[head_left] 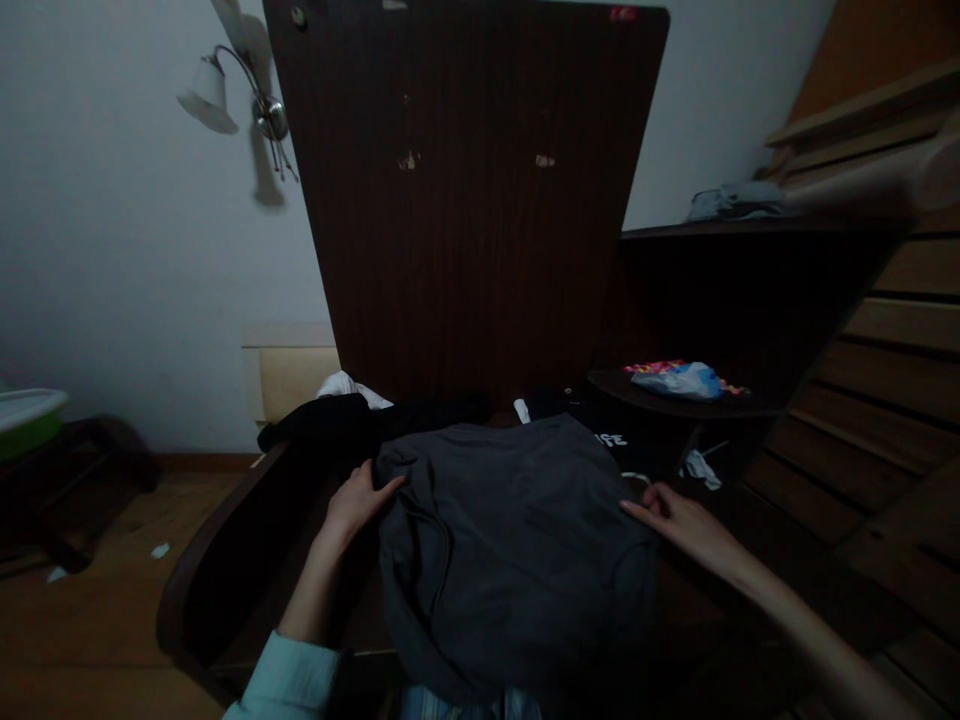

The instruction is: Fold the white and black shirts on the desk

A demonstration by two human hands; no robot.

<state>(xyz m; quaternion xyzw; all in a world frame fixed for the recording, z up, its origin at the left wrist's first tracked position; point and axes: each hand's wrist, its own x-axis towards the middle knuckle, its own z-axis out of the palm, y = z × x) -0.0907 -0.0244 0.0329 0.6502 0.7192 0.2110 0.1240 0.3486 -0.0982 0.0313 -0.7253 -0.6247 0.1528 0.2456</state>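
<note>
A dark grey garment (pixel 510 540) lies spread over a dark wooden surface (pixel 225 560) in front of me. My left hand (pixel 356 500) rests at its left edge with the fingers curled against the cloth. My right hand (pixel 679 520) lies at its right edge, fingers stretched toward the fabric. Whether either hand pinches the cloth I cannot make out. Behind the grey garment lie a black garment (pixel 337 425) and another black one with white lettering (pixel 611 438).
A tall dark wooden board (pixel 465 200) stands upright behind the clothes. A small round shelf carries a colourful plastic bag (pixel 679 380). Wooden slats (pixel 892 400) rise at the right. A wall lamp (pixel 225 95) hangs top left; a green basin (pixel 26 420) sits far left.
</note>
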